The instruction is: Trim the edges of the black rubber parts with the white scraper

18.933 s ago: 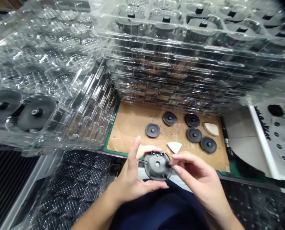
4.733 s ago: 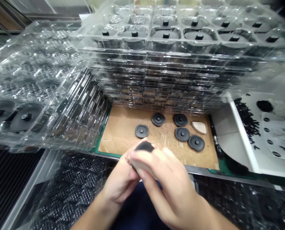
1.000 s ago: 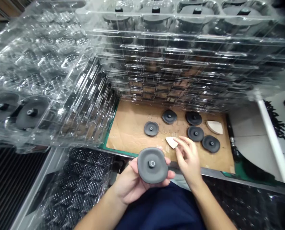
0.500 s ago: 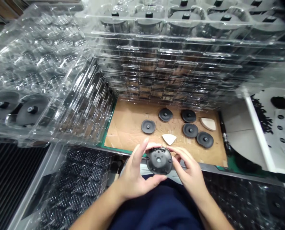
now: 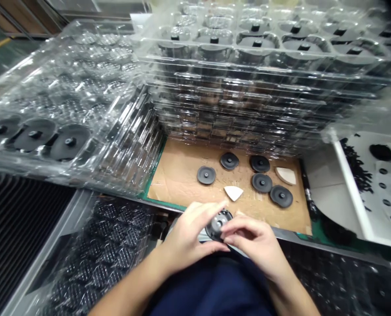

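Note:
My left hand (image 5: 185, 232) grips a round black plastic disc (image 5: 219, 223), fingers over its far edge and thumb below, just in front of my body. The disc's face has small holes and a lighter centre. My right hand (image 5: 252, 239) is closed in a pinch, its thumb and fingertips against the right side of that face. Whatever small thing the pinch may hold is hidden. Beyond my hands, a similar black disc (image 5: 206, 175) with a raised hub lies on the cardboard (image 5: 182, 160), near a white wedge-shaped piece (image 5: 234, 192).
More black discs (image 5: 262, 182) and a beige wedge block (image 5: 285, 175) lie on the cardboard's right half. Tall stacks of clear plastic trays stand behind (image 5: 228, 105) and left (image 5: 116, 136). A white bin (image 5: 363, 219) at right has small black parts (image 5: 356, 171) beside it.
My right hand has moved from the disc's right edge onto its face, fingers now pinched. My left fingers have come down over the far edge, and the disc is tilted. The view has shifted slightly.

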`<state>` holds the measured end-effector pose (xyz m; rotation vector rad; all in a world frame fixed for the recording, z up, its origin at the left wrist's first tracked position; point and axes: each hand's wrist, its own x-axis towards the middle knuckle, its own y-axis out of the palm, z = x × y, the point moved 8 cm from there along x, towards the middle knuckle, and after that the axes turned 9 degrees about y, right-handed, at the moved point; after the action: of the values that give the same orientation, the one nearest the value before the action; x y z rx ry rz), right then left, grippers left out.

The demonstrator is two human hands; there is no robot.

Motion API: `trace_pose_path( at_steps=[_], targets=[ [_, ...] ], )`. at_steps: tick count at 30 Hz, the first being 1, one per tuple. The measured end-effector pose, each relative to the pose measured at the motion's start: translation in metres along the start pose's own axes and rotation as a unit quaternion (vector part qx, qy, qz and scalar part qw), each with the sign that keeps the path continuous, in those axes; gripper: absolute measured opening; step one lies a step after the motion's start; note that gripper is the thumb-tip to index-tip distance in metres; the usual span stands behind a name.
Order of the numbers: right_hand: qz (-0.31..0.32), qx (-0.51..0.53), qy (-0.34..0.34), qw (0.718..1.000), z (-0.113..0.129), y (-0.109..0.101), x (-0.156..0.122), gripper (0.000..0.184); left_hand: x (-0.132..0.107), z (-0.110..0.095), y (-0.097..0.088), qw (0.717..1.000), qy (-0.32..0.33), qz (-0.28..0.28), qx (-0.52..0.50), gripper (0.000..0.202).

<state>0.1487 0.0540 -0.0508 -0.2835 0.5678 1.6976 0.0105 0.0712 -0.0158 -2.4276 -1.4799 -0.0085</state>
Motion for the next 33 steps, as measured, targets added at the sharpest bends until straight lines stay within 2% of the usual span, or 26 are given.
trace_pose_path(
  at_steps=[3,5,7,9,11,13,16,18,21,24,26,28,30,33],
  targets=[
    [0.012,0.059,0.048,0.997,-0.023,0.0,0.013,0.028,-0.006,0.011,-0.004,0.997,-0.076,0.009,-0.017,0.05],
    [0.026,0.082,0.078,0.993,-0.039,0.008,0.017,0.036,-0.018,0.02,-0.007,0.992,-0.118,0.01,-0.038,0.029],
    [0.043,0.089,0.112,0.989,-0.054,0.02,0.017,0.039,-0.037,0.031,-0.009,0.988,-0.15,0.006,-0.041,0.015],
    [0.054,0.08,0.14,0.986,-0.066,0.031,0.016,0.037,-0.064,0.051,-0.015,0.98,-0.195,-0.015,-0.026,0.006],
    [0.051,0.057,0.151,0.986,-0.071,0.036,0.016,0.036,-0.098,0.081,-0.031,0.966,-0.251,-0.057,0.01,0.012],
    [0.039,0.027,0.147,0.988,-0.071,0.036,0.018,0.034,-0.137,0.117,-0.06,0.94,-0.309,-0.126,0.072,0.019],
    [0.028,-0.012,0.133,0.991,-0.067,0.031,0.023,0.034,-0.193,0.168,-0.114,0.871,-0.38,-0.244,0.192,0.024],
    [0.025,-0.031,0.126,0.991,-0.066,0.03,0.025,0.034,-0.218,0.196,-0.142,0.827,-0.402,-0.295,0.26,0.03],
    [0.028,-0.062,0.117,0.991,-0.068,0.036,0.026,0.032,-0.237,0.228,-0.162,0.784,-0.411,-0.333,0.325,0.034],
    [0.042,-0.105,0.1,0.989,-0.069,0.047,0.026,0.031,-0.245,0.239,-0.159,0.765,-0.394,-0.359,0.362,0.035],
    [0.046,-0.141,0.08,0.986,-0.065,0.054,0.028,0.032,-0.25,0.234,-0.152,0.763,-0.37,-0.377,0.373,0.038],
    [0.04,-0.185,0.049,0.981,-0.053,0.056,0.03,0.032,-0.253,0.226,-0.144,0.78,-0.337,-0.383,0.364,0.034],
    [0.022,-0.236,0.004,0.971,-0.027,0.052,0.032,0.029,-0.25,0.219,-0.138,0.813,-0.301,-0.371,0.334,0.035],
    [-0.036,-0.323,-0.081,0.942,0.035,0.031,0.025,0.024,-0.224,0.217,-0.117,0.883,-0.256,-0.299,0.256,0.031]
  ],
)
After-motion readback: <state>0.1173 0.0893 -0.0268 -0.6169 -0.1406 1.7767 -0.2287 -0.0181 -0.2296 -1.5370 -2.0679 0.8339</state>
